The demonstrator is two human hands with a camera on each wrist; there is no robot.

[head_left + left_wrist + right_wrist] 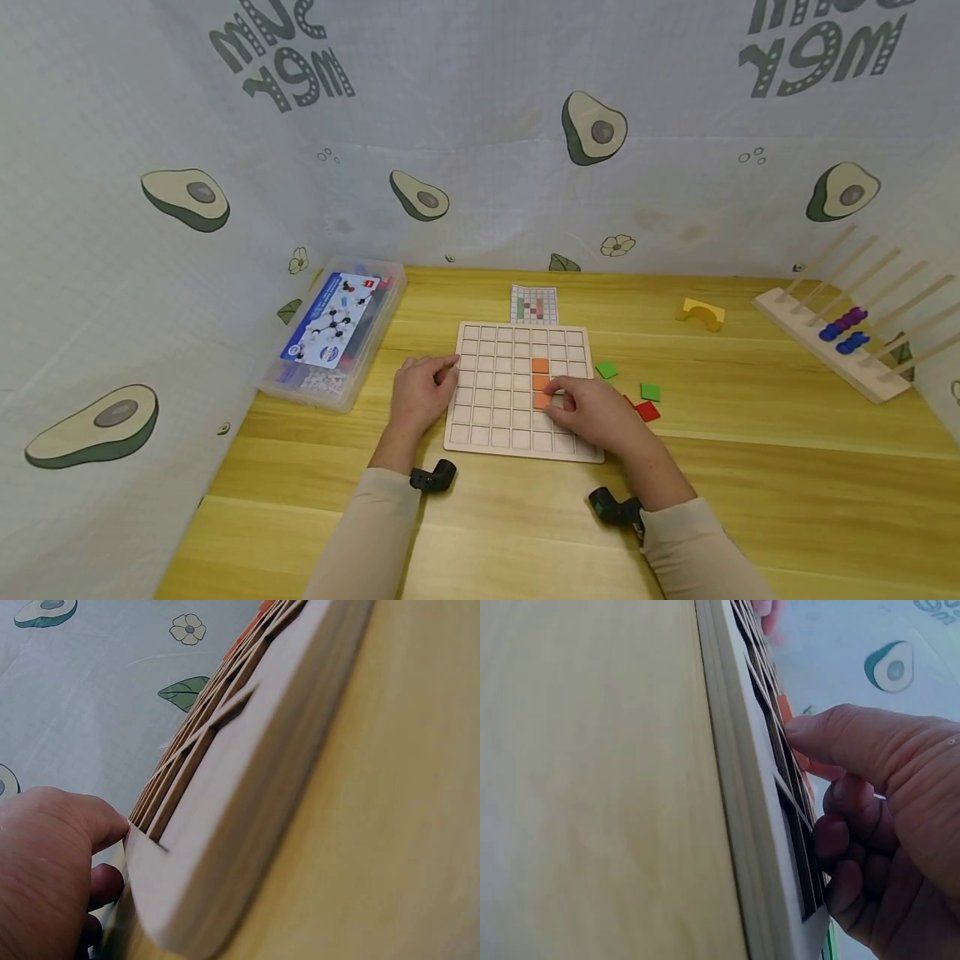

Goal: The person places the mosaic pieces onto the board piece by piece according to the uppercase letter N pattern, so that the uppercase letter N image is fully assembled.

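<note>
A pale wooden grid board (480, 421) lies on the table, with several orange square tiles (540, 366) in one column of its cells. My right hand (596, 412) is over the board's right part, and its thumb and index finger pinch the lowest orange tile (541, 401). In the right wrist view, the right thumb (840, 739) touches the orange piece and the other fingers curl under. At the board's left edge rests my left hand (422, 392), its fingertips touching the rim. The left wrist view has the left thumb (97, 821) against the board's edge.
Behind the board lies a printed pattern card (535, 293). Right of it are green tiles (650, 392) and red tiles (647, 411), partly behind the hand. A clear plastic box (337, 333) stands left; a yellow arch block (701, 313) and a pegged wooden rack (832, 346) stand right.
</note>
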